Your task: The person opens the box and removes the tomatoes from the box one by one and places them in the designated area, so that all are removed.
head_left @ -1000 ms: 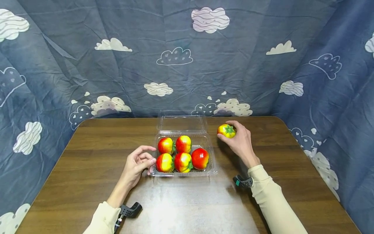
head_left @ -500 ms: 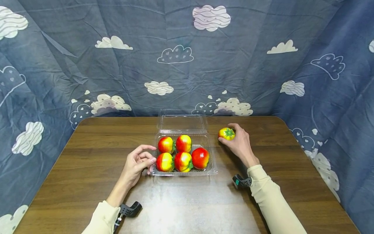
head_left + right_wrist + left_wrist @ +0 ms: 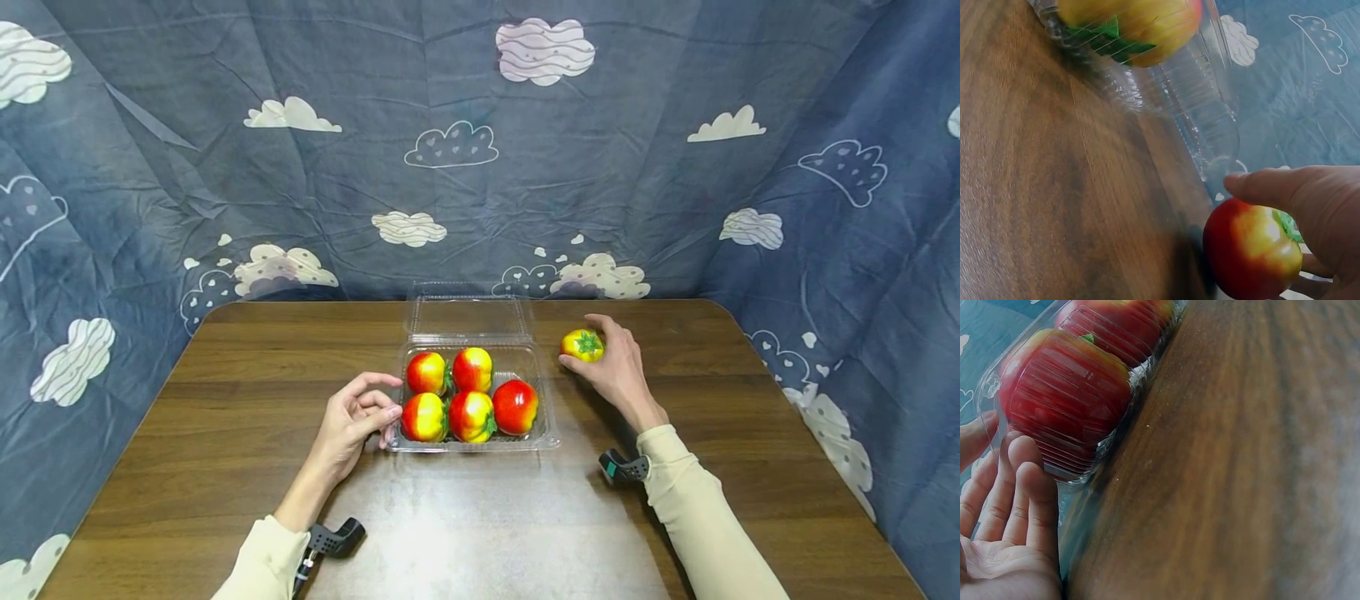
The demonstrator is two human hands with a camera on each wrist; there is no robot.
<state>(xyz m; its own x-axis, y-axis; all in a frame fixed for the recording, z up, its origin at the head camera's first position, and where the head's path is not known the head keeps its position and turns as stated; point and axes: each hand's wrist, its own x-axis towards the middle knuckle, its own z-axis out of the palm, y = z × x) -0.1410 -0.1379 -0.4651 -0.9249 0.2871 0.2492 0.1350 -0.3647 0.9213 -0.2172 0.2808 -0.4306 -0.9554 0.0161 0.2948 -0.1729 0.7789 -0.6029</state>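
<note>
A clear plastic clamshell box stands open at the table's middle, with several red-and-yellow toy tomatoes inside. My left hand lies at its front left corner, and the fingertips and thumb touch the ribbed box wall. To the right of the box my right hand grips one more yellow-red tomato with a green calyx. In the right wrist view this tomato sits low over the wood, thumb across its top, with the box beyond it.
The box's clear lid lies folded back toward the rear. The brown wooden table is ringed by a blue cloud-print cloth at the back and both sides. A small black device is strapped at each wrist.
My right hand has lowered the tomato slightly toward the table beside the box. The left hand and the box have not moved.
</note>
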